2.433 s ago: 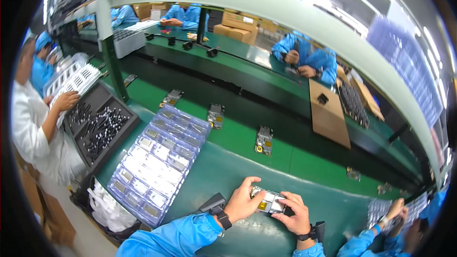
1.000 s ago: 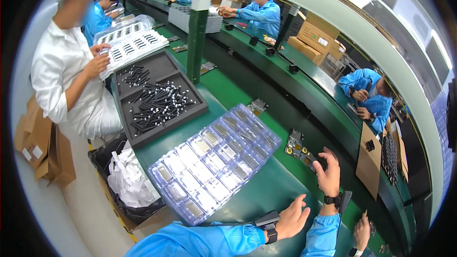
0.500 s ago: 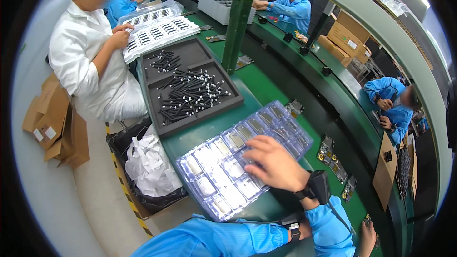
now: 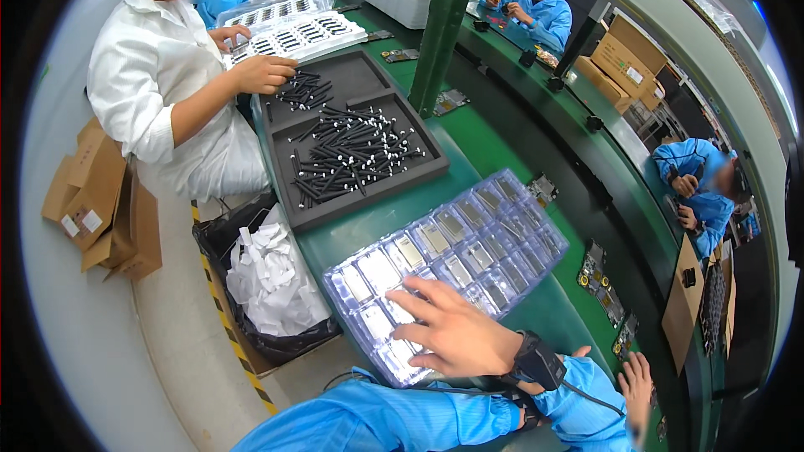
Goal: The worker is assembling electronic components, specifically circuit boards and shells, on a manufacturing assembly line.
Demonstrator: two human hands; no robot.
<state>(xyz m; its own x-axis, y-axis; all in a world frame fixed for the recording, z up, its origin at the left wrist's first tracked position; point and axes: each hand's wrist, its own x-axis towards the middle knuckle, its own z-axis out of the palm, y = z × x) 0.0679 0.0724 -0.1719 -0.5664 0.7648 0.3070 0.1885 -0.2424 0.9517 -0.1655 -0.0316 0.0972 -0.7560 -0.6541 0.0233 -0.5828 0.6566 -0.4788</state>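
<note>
My right hand [image 4: 456, 331] is over the near-left part of a clear plastic tray [image 4: 345, 305], fingers spread and holding nothing I can see. Whether its fingertips touch the tray is unclear. The tray's pockets hold flat, silvery rectangular pieces [image 4: 431, 237], and bright glare covers the near-left ones. My left arm crosses beneath my right forearm. Partly hidden by that sleeve, my left hand [image 4: 638, 392] shows apart fingers beside the green belt at the lower right. Close to it lies a circuit board [image 4: 626, 335].
A black tray [image 4: 345, 75] of black rods with white ends [image 4: 356, 151] stands beyond the clear tray. A co-worker in white [image 4: 134, 75] reaches over it. A lined bin of white scraps [image 4: 276, 280] stands left of the bench. A green post [image 4: 435, 50] rises behind; more circuit boards [image 4: 595, 268] lie on the belt.
My right hand has moved left and nearer over the clear tray. More of my left hand shows, with fingers spread. The co-worker's hand has reached over the black tray. The view has shifted slightly.
</note>
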